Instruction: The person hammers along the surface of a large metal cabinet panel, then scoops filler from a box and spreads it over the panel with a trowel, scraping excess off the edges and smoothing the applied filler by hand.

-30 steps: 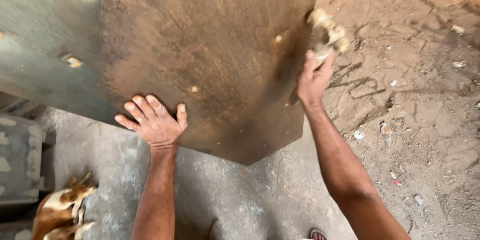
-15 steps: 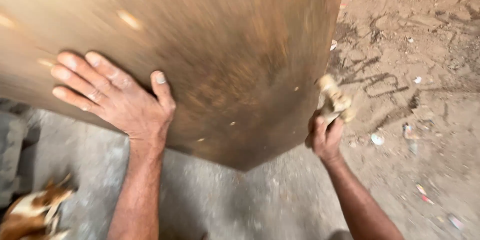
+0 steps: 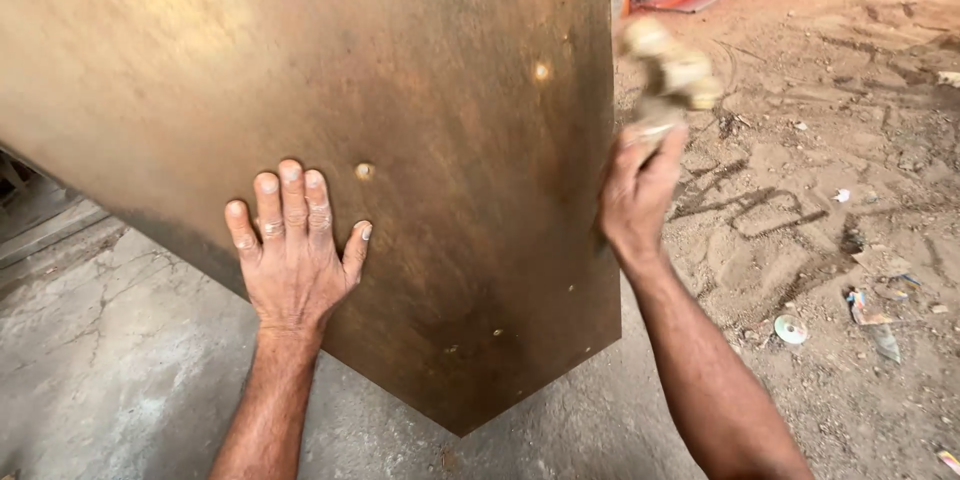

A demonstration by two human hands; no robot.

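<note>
Left hand (image 3: 295,260) now flat lower on rusty metal sheet (image 3: 400,140); right hand (image 3: 635,195), risen up its edge, clutching crumpled rag (image 3: 670,70).

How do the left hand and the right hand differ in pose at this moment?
The left hand lies flat and open on the face of the brown metal sheet, fingers spread; the right hand is closed around a pale crumpled rag. The left hand sits low on the face; the right hand is at the sheet's right edge. Both are bare.

Bright daylight, glare upper left, motion-blurred rag (image 3: 668,70)
</note>
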